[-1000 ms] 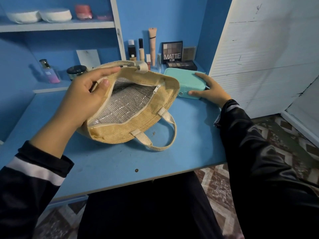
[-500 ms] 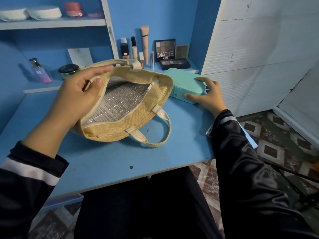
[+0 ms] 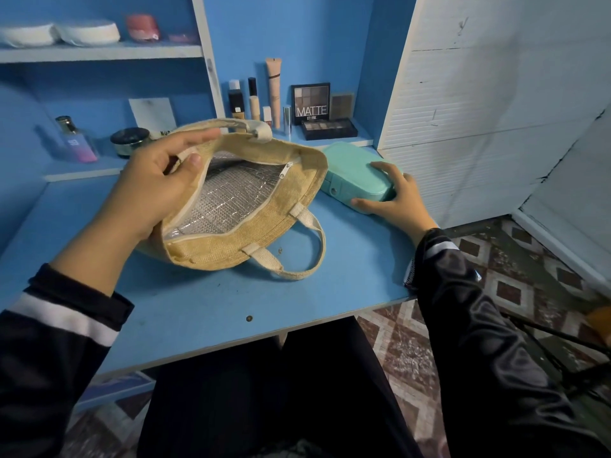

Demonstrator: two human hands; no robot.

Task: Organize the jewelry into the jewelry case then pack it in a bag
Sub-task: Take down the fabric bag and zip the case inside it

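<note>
Since the jewelry case (image 3: 350,166) looks like a rigid, smooth-skinned box with rounded corners, I'd judge it light enough for one hand yet apt to slide in the palm, and its contents could shift if it tipped. It sits closed toward the back right corner of the desk (image 3: 198,302), its left end just beside the bag (image 3: 231,246); whether the two touch I cannot tell. The right hand (image 3: 400,200) grasps its right end, fingers draped over the lid and thumb along the front side. That span across the short width seems the sound place to hold it, kept level.

The bag is the opposite sort of thing: soft jute with a crinkly foil lining, too floppy to gape on its own. It lies on its side near the middle of the desk. The left hand (image 3: 148,190) pinches its upper rim, thumb inside the mouth and fingers outside, holding the opening wide.

Counted: one case, one bag, two webbing handles (image 3: 297,259), one zip pull (image 3: 287,168), two hands at work. No loose jewelry shows on the desk. Along the back ledge I make out three eyeshadow palettes (image 3: 310,102).
</note>
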